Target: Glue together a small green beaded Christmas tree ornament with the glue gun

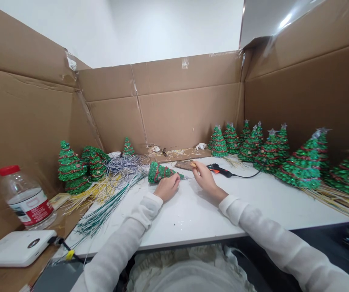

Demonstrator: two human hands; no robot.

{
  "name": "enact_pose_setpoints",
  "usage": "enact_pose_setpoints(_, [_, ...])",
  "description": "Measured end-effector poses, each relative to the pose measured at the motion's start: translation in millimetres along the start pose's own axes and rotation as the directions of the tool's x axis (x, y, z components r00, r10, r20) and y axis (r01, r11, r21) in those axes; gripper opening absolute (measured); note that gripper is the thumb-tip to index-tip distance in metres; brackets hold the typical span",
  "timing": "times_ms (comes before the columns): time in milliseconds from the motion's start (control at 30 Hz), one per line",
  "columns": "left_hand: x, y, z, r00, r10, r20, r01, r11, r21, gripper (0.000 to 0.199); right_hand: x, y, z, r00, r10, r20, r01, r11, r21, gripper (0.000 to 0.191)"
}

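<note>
A small green Christmas tree [160, 172] with red trim lies on its side on the white table, its tip pointing right. My left hand [169, 186] is closed over the upper part of the tree, holding it against the tabletop. Close to the tip, my right hand [204, 177] has its fingers pinched together. What sits in that pinch is too small to name; a thin, pale strand shows between the tip and the hand. Behind my right hand lie a flat brown piece [184, 164] and a black-and-orange glue gun [220, 169] with a cord.
Finished-looking trees [272, 150] crowd the right side, and more trees [71, 164] stand at the left. Bundles of green wires [113, 202] and yellow wires [97, 192] spread over the left. A water bottle [30, 202] and white power bank [16, 247] sit far left. Cardboard walls [189, 109] enclose the table.
</note>
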State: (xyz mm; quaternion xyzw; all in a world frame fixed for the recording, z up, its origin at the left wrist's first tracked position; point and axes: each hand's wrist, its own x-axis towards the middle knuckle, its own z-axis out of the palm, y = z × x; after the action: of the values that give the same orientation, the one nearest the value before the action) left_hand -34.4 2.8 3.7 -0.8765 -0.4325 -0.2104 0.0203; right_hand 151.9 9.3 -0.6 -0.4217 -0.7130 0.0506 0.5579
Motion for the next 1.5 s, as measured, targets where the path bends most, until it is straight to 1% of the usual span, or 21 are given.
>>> enact_pose_setpoints(100, [-0.1, 2.0, -2.3, 0.992, -0.118, -0.032, 0.116, 0.992, -0.046, 0.02, 0.8, -2.3, -2.2, 0.994, 0.098, -0.039, -0.095, 0.992, 0.089, 0.011])
enact_pose_setpoints(167, [0.2, 1.6, -3.0, 0.983, -0.17, -0.07, 0.164, 0.983, -0.084, 0.021, 1.7, -4.0, -4.5, 0.981, 0.188, -0.055, -0.176, 0.969, 0.172, 0.01])
enact_pose_setpoints(233, [0.5, 0.1, -2.9, 0.976, -0.193, -0.099, 0.181, 0.976, -0.119, 0.021, 2.7, -4.9, -6.1, 0.966, 0.252, -0.061, -0.233, 0.946, 0.227, 0.013])
enact_pose_setpoints(300, [0.6, -1.3, -2.6, 0.974, -0.196, -0.111, 0.18, 0.974, -0.137, 0.021, 3.3, -5.0, -6.4, 0.962, 0.266, -0.064, -0.245, 0.942, 0.229, 0.02])
enact_pose_setpoints(367, [0.3, -1.7, -2.8, 0.974, -0.195, -0.117, 0.177, 0.974, -0.144, 0.021, 3.3, -4.9, -5.7, 0.973, 0.227, -0.047, -0.213, 0.955, 0.207, 0.025])
enact_pose_setpoints(467, [-0.2, 0.1, -3.8, 0.974, -0.197, -0.112, 0.18, 0.973, -0.148, 0.021, 1.6, -6.3, -4.3, 0.992, 0.122, 0.039, -0.127, 0.974, 0.185, 0.028])
enact_pose_setpoints(533, [-0.5, 1.7, -4.5, 0.975, -0.195, -0.102, 0.18, 0.973, -0.144, 0.021, 0.2, -8.1, -4.0, 0.994, 0.062, 0.094, -0.078, 0.98, 0.183, 0.032])
enact_pose_setpoints(600, [-0.6, 2.6, -4.7, 0.977, -0.193, -0.093, 0.179, 0.974, -0.14, 0.022, -0.9, -9.3, -4.0, 0.992, 0.029, 0.122, -0.051, 0.982, 0.182, 0.037])
enact_pose_setpoints(767, [-0.1, 1.2, -3.4, 0.973, -0.21, -0.1, 0.191, 0.966, -0.174, 0.022, -1.2, -5.2, -2.9, 0.991, 0.029, 0.133, -0.051, 0.984, 0.169, 0.041])
enact_pose_setpoints(900, [0.5, -1.3, -1.4, 0.966, -0.229, -0.12, 0.2, 0.957, -0.212, 0.021, -1.3, -0.9, -1.5, 0.986, -0.006, 0.167, -0.015, 0.992, 0.125, 0.038])
enact_pose_setpoints(1033, [0.6, -1.9, -0.6, 0.966, -0.23, -0.117, 0.203, 0.958, -0.203, 0.021, -1.8, 0.0, -1.7, 0.982, -0.028, 0.188, 0.006, 0.994, 0.113, 0.034])
enact_pose_setpoints(1167, [-0.4, -0.6, -1.6, 0.976, -0.189, -0.112, 0.168, 0.971, -0.168, 0.026, -1.6, 0.8, -1.8, 0.979, -0.047, 0.199, 0.031, 0.996, 0.081, 0.032])
enact_pose_setpoints(1300, [-1.6, 0.6, -2.1, 0.985, -0.152, -0.077, 0.141, 0.981, -0.136, 0.032, -1.1, 3.4, -0.4, 0.975, -0.062, 0.214, 0.053, 0.997, 0.05, 0.032])
enact_pose_setpoints(1433, [-1.9, 0.8, -1.0, 0.997, -0.073, -0.031, 0.065, 0.977, -0.203, 0.03, -1.1, 4.6, 0.9, 0.968, -0.103, 0.23, 0.095, 0.995, 0.043, 0.035])
enact_pose_setpoints(1500, [-1.7, 0.6, -0.1, 0.999, -0.033, -0.011, 0.03, 0.969, -0.245, 0.029, -1.6, 2.9, 0.9, 0.968, -0.11, 0.227, 0.095, 0.993, 0.076, 0.037])
